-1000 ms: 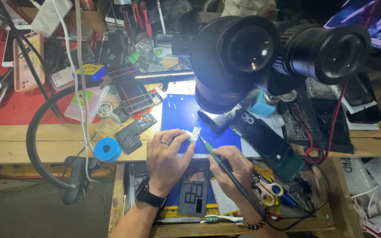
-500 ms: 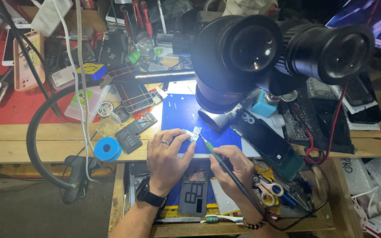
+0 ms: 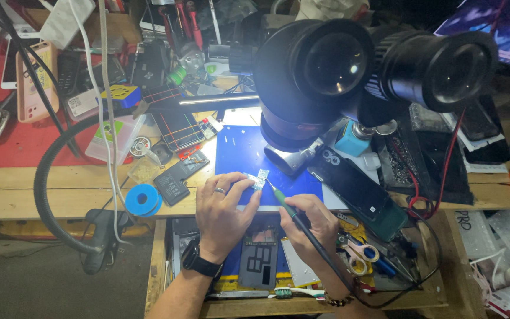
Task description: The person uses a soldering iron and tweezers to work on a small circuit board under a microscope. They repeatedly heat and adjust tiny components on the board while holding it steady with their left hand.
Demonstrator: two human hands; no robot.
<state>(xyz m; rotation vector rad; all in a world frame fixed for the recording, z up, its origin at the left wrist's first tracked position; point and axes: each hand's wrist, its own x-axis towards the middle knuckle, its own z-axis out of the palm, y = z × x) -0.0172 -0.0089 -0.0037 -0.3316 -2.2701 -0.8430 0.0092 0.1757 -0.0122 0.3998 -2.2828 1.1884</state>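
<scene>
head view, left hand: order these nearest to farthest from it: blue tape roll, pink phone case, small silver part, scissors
1. small silver part, at the left hand fingertips.
2. blue tape roll, to its left on the bench edge.
3. scissors, lower right, past the right hand.
4. pink phone case, far upper left.

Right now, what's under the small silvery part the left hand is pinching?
The silvery part sits over the blue mat, left hand fingers on its left end. The soldering iron tip meets its right edge. The mat directly beneath is covered.
</scene>
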